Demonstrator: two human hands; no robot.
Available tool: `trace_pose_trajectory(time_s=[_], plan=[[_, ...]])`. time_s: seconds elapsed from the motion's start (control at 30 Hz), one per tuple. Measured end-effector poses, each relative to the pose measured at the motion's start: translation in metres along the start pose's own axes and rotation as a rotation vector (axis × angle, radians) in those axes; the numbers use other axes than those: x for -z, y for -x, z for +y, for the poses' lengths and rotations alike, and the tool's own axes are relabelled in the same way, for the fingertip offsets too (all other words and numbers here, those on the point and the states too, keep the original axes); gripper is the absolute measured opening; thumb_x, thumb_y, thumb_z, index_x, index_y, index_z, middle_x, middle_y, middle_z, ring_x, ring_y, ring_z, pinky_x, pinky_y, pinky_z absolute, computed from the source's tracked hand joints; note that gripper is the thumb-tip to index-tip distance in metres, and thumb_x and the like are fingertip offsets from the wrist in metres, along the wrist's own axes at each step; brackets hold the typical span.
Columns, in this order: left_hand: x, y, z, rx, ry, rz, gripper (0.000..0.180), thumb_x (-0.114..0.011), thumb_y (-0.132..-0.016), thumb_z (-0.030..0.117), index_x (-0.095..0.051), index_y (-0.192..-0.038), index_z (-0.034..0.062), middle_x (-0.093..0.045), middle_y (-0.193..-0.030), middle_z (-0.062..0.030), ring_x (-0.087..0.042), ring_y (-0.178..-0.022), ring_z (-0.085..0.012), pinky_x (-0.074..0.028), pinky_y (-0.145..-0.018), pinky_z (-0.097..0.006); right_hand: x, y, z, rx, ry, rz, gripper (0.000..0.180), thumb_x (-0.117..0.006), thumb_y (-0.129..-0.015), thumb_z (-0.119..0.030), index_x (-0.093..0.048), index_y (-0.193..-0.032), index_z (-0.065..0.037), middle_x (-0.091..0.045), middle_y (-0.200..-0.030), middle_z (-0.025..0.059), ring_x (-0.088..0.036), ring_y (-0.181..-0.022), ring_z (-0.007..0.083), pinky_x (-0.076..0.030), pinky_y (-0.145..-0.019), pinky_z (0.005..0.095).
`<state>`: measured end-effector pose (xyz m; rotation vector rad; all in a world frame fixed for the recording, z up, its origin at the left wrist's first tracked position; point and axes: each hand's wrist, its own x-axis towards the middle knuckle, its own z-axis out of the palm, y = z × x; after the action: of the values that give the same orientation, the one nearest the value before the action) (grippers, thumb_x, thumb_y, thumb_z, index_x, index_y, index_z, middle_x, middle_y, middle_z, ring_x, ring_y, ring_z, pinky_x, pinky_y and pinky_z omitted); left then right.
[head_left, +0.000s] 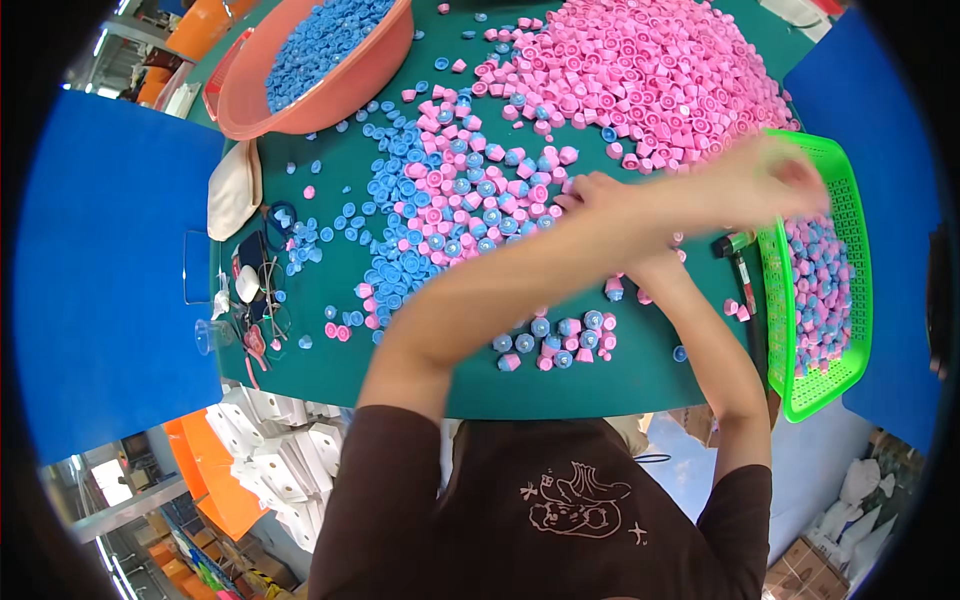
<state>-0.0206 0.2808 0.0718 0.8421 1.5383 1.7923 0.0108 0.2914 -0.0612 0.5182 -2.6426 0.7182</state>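
My left arm reaches across to the right. My left hand (785,180), smeared by motion, is over the near-left rim of a green basket (858,300), which holds many small pink-and-blue cupcake-shaped pieces (815,300). Partly behind my left forearm, my right hand (592,188) has its fingers curled in among pink cups and joined pieces; what they grip is hidden. Loose blue caps (395,200) lie to the left of a spread of mixed pink and joined pieces (470,190). Closer to me sits a small group of joined pieces (562,345).
A large heap of pink cups (650,70) covers the back right. At the back left stands an orange basin (330,110) of blue caps. Along the left edge lie a cloth pouch (235,190), a phone (245,255) and glasses. A marker (745,285) lies beside the basket.
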Motion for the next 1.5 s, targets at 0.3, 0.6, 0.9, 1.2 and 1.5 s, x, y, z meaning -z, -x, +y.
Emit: trace_pose_trajectory(time_s=[0.3, 0.6, 0.9, 1.2, 1.5], plan=[[0.247, 0.153, -0.057, 0.184, -1.350, 0.531, 0.027, -0.071, -0.081, 0.024, -0.068, -0.098, 0.0033, -0.065, -0.088, -0.0133, -0.066, -0.078, -0.0249, -0.052, -0.073, -0.036, 0.000, -0.064, 0.029, -0.145, -0.225, -0.019, 0.025, -0.059, -0.092, -0.018, -0.064, -0.112, -0.003, -0.068, -0.096, 0.0163, -0.065, -0.087, 0.0289, -0.050, -0.075, 0.0391], [0.240, 0.139, -0.064, 0.255, -1.504, 0.454, 0.040, -0.076, -0.075, 0.035, -0.067, -0.099, 0.0044, -0.062, -0.090, -0.0132, -0.060, -0.088, -0.0310, -0.047, -0.079, -0.042, -0.030, -0.095, 0.016, -0.204, -0.020, -0.162, 0.030, -0.069, -0.082, -0.028, -0.060, -0.102, -0.007, -0.067, -0.082, 0.0127, -0.066, -0.082, 0.0330, -0.051, -0.067, 0.0462], [0.262, 0.149, -0.058, 0.388, -1.466, 0.430, 0.038, -0.078, -0.073, 0.033, -0.064, -0.095, 0.0053, -0.058, -0.095, -0.0100, -0.061, -0.085, -0.0284, -0.049, -0.078, -0.039, -0.027, -0.108, 0.031, -0.245, -0.353, -0.245, 0.023, -0.068, -0.086, -0.023, -0.063, -0.099, -0.005, -0.063, -0.073, 0.0055, -0.061, -0.064, 0.0163, -0.045, -0.052, 0.0307], [0.273, 0.139, -0.068, 0.142, -1.307, 0.326, 0.027, -0.075, -0.077, 0.023, -0.066, -0.096, 0.0061, -0.057, -0.087, -0.0075, -0.060, -0.080, -0.0230, -0.049, -0.073, -0.035, -0.046, -0.140, 0.020, -0.161, -0.312, -0.140, 0.029, -0.065, -0.080, -0.029, -0.071, -0.088, -0.002, -0.066, -0.072, 0.0142, -0.065, -0.064, 0.0294, -0.051, -0.058, 0.0399], [0.276, 0.137, -0.057, 0.315, -1.142, 0.308, 0.023, -0.075, -0.079, 0.022, -0.067, -0.094, 0.0055, -0.061, -0.083, -0.0071, -0.060, -0.079, -0.0199, -0.048, -0.070, -0.034, -0.048, -0.161, 0.006, -0.138, 0.034, -0.334, 0.024, -0.073, -0.071, -0.020, -0.068, -0.084, 0.001, -0.068, -0.082, 0.0200, -0.067, -0.085, 0.0354, -0.054, -0.073, 0.0453]])
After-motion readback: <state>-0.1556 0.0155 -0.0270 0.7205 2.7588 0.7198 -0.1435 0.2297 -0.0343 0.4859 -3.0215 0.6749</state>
